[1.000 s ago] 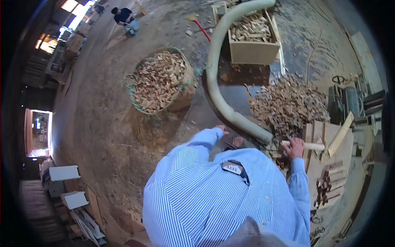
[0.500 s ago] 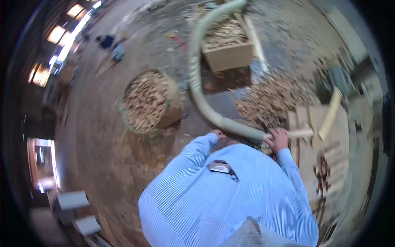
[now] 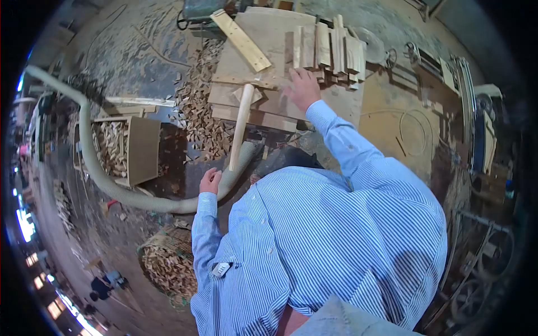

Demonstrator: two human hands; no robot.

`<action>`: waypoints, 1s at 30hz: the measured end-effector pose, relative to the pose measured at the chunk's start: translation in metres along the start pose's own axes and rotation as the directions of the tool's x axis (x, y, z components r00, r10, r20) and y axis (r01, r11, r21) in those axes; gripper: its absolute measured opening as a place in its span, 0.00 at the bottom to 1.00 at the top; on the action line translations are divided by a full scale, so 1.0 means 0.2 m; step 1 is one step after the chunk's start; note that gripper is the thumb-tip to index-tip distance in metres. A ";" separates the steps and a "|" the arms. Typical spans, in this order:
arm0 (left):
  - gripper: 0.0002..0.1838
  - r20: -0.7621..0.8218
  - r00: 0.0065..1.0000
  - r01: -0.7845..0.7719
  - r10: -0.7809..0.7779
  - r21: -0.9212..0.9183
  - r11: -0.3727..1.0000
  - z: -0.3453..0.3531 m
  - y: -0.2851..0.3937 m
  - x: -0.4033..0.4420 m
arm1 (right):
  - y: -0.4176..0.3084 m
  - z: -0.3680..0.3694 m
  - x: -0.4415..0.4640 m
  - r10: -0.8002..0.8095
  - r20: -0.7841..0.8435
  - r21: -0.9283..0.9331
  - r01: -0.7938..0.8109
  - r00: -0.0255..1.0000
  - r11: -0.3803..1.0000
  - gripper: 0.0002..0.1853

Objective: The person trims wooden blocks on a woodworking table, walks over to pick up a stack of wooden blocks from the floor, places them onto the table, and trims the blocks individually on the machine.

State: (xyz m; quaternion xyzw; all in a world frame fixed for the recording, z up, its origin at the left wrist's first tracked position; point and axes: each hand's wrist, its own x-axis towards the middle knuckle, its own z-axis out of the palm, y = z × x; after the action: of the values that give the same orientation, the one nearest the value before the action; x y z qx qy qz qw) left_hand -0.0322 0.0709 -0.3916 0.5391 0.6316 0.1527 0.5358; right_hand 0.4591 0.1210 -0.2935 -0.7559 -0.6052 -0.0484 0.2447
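My right hand (image 3: 303, 89) is over the wooden work table (image 3: 342, 103), just below a row of cut wood strips (image 3: 330, 47). Its fingers are spread, a little blurred, and nothing shows in them. My left hand (image 3: 210, 181) is beside the lower end of a pale wooden handle-like bar (image 3: 241, 126), near the thick ribbed hose (image 3: 168, 205). The fingers of that hand are apart and hold nothing visible. The bar's upper end meets a small wood block on the table. A yellowish board (image 3: 241, 42) lies at an angle farther up the table.
Offcuts (image 3: 204, 112) are heaped left of the table. A wooden box (image 3: 143, 150) of scraps stands inside the hose's curve. A round basket (image 3: 168, 263) of offcuts is at the lower left. Another person (image 3: 102, 287) is beyond it. Machine wheels (image 3: 469, 297) are at the right.
The view has swung right toward the table. My right hand has let go of the pale bar and moved to the wood strips. My left hand has come near the bar's lower end.
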 end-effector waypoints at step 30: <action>0.26 -0.091 0.986 -0.070 0.138 0.523 0.849 0.62 0.68 0.32 | 0.07 0.22 0.57 0.192 0.046 0.096 -0.195 0.980 0.976 0.14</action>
State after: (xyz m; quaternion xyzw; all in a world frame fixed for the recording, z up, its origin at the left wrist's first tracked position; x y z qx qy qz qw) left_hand 0.1530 0.1271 -0.3660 0.6861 0.6514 0.0394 0.3214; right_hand 0.4927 0.2391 -0.2937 -0.7988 -0.5348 0.0198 0.2750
